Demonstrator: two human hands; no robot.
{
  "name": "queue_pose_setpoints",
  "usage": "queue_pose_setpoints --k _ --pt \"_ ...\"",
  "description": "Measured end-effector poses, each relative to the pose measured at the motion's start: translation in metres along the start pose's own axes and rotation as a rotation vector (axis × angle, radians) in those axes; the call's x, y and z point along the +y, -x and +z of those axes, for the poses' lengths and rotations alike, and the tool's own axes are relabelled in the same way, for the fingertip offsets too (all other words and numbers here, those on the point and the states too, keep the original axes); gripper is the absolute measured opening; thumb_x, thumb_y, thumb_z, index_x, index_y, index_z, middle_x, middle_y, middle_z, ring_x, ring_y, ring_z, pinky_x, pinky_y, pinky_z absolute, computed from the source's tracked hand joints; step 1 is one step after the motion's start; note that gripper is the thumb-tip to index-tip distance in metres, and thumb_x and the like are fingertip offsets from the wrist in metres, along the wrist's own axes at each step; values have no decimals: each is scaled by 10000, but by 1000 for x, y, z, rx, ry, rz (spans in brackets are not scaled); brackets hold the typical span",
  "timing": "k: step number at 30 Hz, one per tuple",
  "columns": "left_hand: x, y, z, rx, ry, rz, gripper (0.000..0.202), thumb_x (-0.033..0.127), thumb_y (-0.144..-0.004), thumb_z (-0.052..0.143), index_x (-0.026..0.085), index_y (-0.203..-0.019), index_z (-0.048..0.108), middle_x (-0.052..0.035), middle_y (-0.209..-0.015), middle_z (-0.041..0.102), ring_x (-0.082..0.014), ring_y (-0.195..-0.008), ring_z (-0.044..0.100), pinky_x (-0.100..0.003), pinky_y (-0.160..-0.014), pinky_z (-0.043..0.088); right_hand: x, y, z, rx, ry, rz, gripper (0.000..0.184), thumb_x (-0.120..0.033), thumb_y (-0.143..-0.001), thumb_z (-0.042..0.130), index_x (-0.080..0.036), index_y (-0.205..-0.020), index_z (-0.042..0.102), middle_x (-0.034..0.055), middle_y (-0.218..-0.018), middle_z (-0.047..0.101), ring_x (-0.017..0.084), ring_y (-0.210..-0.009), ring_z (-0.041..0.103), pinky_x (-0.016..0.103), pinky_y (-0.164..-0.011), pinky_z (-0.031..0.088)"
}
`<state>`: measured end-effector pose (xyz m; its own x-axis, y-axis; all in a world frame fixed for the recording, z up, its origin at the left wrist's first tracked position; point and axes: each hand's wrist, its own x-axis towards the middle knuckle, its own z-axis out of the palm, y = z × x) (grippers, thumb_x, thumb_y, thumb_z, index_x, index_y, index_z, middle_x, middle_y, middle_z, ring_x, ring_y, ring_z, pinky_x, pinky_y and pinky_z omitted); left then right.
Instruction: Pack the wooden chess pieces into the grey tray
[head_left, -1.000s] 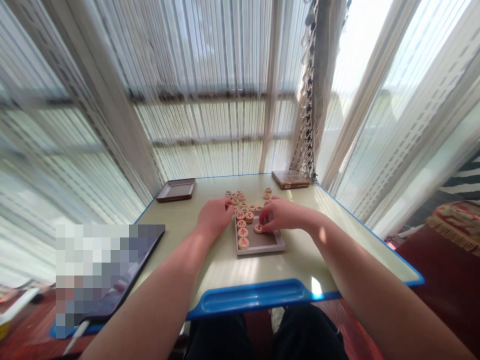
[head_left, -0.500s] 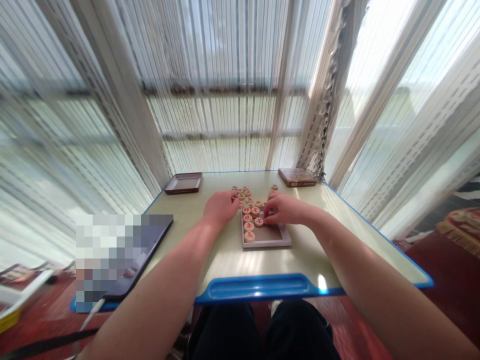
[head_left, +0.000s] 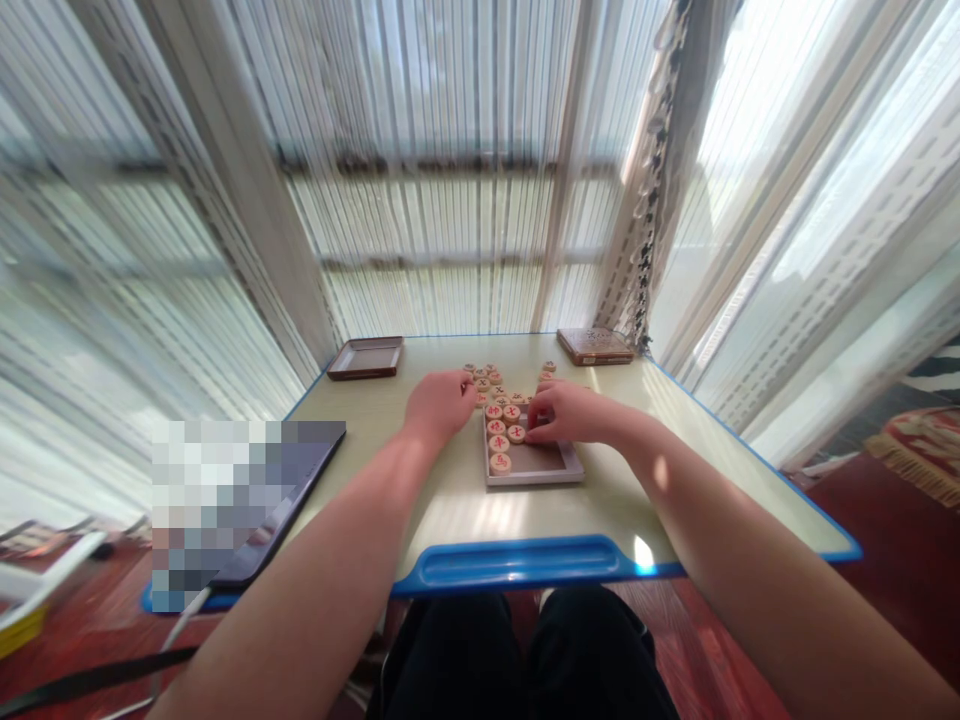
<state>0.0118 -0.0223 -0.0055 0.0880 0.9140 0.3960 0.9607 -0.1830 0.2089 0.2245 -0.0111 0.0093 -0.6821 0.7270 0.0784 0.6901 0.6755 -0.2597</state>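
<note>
Touching, at its right edge, a round wood-coloured disc with a red character (head_left: 515,434): right hand (head_left: 541,418); cannot tell whether its grip is clamped on the disc. Disc lies flat in a shallow white-rimmed rectangular tray (head_left: 536,479), just right of a column of red-marked discs (head_left: 499,443). Left hand (head_left: 441,408) curled beside the tray; grip contents hidden. Beyond the tray, loose pale discs with dark characters (head_left: 499,391) on the pale green, blue-edged bench (head_left: 457,510); flat brown box (head_left: 595,346) at far right.

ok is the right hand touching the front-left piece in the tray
Apart. The head view shows a strip of brown tray floor between the right hand and the front-left piece.
</note>
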Motion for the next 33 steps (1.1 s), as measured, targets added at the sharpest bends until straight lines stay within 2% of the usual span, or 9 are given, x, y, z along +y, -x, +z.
queue_pose_setpoints --k 10,14,17,20,27,33 --pt "2 0 -1 -26 -9 -15 318 306 -800 371 199 -845 667 -55 -849 681 -193 -791 591 -265 -673 401 -7 0 -1 -13 37 -21 272 -466 -684 573 -206 -703 651 46 -777 564 174 -754 507 270 -679 381" --pt "1 0 0 -10 1 5 312 312 -799 376 205 -841 666 -52 -833 681 -195 -768 593 -269 -651 398 -11 2 -6 -12 64 12 159 -325 -669 595 -194 -742 646 50 -811 576 175 -783 510 254 -680 381" --pt "0 0 1 -4 22 13 301 298 -797 378 215 -851 663 -43 -837 681 -190 -761 594 -266 -633 393 -7 3 -6 92 103 106 181 -229 -676 558 -180 -843 611 56 -852 588 169 -776 516 242 -644 381" --pt "0 0 2 -8 8 24 302 299 -797 376 209 -834 662 -47 -812 679 -193 -740 592 -268 -610 387 0 0 -2 188 140 181 206 -248 -718 529 -188 -906 588 56 -891 601 171 -790 528 244 -648 381" --pt "3 2 3 -64 3 32 307 336 -793 386 203 -811 663 -56 -804 677 -198 -747 588 -271 -626 397 6 -7 7 181 180 232 145 -286 -763 504 -209 -797 622 43 -844 631 168 -751 549 248 -619 378" --pt "2 -1 7 -112 68 84 308 291 -792 394 248 -925 668 -28 -940 675 -200 -867 593 -278 -761 416 10 -9 10 212 177 256 139 -311 -750 521 -229 -776 630 25 -829 639 167 -744 557 246 -598 372"
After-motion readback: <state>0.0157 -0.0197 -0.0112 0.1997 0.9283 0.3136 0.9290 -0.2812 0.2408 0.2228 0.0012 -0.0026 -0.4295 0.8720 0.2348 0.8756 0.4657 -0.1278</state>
